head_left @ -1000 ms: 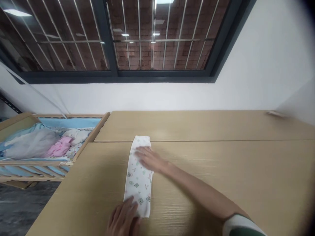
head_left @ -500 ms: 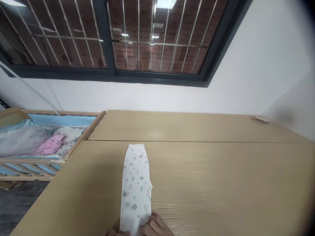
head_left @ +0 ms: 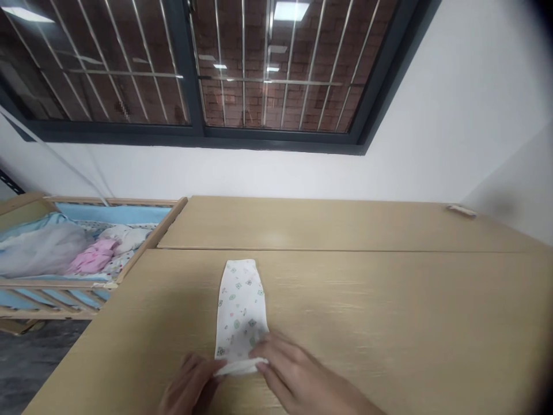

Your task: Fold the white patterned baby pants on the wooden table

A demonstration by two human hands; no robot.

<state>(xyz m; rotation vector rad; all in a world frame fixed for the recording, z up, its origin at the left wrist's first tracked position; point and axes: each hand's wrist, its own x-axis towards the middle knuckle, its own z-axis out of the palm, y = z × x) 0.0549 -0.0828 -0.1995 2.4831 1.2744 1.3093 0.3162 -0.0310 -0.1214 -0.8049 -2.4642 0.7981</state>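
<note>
White baby pants [head_left: 241,305] with a small green leaf-like print lie folded lengthwise into a narrow strip on the wooden tabletop [head_left: 367,328]. Their near end is turned up into a thick white fold. My left hand [head_left: 192,380] pinches the left corner of that fold between thumb and fingers. At its right corner, my right hand [head_left: 289,369] is closed on the cloth too, with fingers on top and the thumb below. The narrow far end lies flat, away from both hands.
A wooden crib [head_left: 142,248] with blue padding stands at the left, holding pink cloth [head_left: 95,256] and other bedding. Behind the table are a white wall [head_left: 276,173] and a barred window. A small pale object [head_left: 461,211] lies at the table's far right.
Both hands have come further into view, moving away from me. The near end of the pants is now turned up, so the strip looks shorter.
</note>
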